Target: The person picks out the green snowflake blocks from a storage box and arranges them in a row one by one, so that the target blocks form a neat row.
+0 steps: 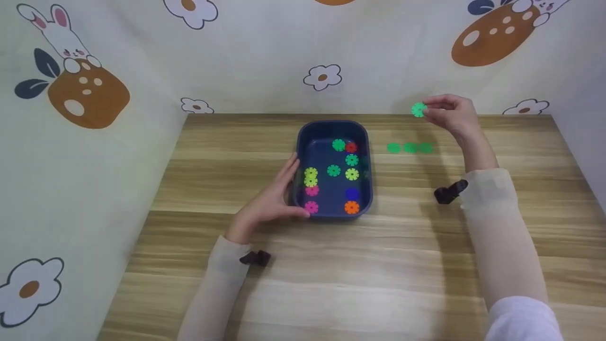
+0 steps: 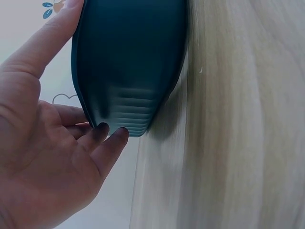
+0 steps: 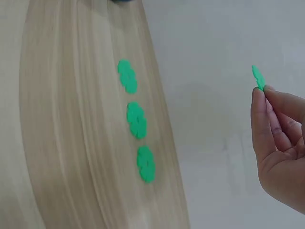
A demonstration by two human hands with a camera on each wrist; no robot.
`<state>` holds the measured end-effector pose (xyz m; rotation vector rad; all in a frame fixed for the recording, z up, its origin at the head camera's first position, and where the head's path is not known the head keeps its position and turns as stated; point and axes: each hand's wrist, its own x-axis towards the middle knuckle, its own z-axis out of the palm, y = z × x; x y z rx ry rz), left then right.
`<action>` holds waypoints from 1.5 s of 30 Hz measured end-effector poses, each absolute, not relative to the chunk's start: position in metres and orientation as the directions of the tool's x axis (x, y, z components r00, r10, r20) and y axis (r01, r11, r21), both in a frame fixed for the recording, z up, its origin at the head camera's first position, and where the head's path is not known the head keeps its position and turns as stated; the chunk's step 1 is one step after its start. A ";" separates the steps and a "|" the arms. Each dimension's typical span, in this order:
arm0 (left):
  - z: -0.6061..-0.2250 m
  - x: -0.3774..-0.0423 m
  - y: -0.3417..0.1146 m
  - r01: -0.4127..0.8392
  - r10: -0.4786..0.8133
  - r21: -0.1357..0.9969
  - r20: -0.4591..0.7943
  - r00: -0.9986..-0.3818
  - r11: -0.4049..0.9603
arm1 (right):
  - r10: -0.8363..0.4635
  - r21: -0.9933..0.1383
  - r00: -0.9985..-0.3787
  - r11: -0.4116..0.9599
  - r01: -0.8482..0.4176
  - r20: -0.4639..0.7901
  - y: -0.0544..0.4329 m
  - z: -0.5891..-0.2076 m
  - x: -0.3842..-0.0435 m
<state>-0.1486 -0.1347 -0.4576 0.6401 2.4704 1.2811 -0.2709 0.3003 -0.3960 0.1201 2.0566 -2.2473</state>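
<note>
High at the right in the head view, my right hand (image 1: 452,116) pinches a green snowflake disc (image 1: 418,110) between thumb and fingertips. The right wrist view shows this disc (image 3: 258,77) nearly edge-on, above the table. Below it, three green discs (image 1: 410,148) lie in a row on the wood. My left hand (image 1: 272,201) rests against the left side of a dark blue tray (image 1: 334,216), thumb at the near corner, fingers spread along the wall. Inside lie several discs: yellow (image 1: 352,174), pink (image 1: 311,207), orange (image 1: 352,207), blue (image 1: 352,194), red (image 1: 351,147) and green (image 1: 334,170).
The wooden table (image 1: 378,279) ends at the back against a patterned cloth (image 1: 255,57) with rabbits and flowers. The cloth also rises along the left side. A black wrist camera (image 1: 255,258) sits on the left sleeve, another camera (image 1: 450,192) on the right.
</note>
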 end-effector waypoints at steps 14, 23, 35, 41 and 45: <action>-0.456 -0.152 -0.137 0.251 0.518 0.821 -0.063 -0.853 0.513 | 0.041 -0.979 -0.978 -0.021 0.202 -0.203 0.337 -0.411 -0.258; -0.455 -0.155 -0.139 0.271 0.535 0.813 -0.059 -0.843 0.516 | 0.055 -0.972 -0.971 -0.032 0.231 -0.232 0.350 -0.421 -0.252; -0.453 -0.155 -0.139 0.274 0.527 0.786 -0.077 -0.846 0.554 | 0.063 -0.960 -0.958 0.002 0.281 -0.281 0.357 -0.431 -0.245; -0.453 -0.154 -0.138 0.266 0.523 0.783 -0.087 -0.848 0.562 | 0.042 -0.950 -0.953 0.077 0.304 -0.302 0.358 -0.435 -0.247; -0.451 -0.155 -0.138 0.259 0.517 0.784 -0.090 -0.851 0.564 | 0.012 -0.942 -0.952 0.136 0.306 -0.307 0.357 -0.438 -0.250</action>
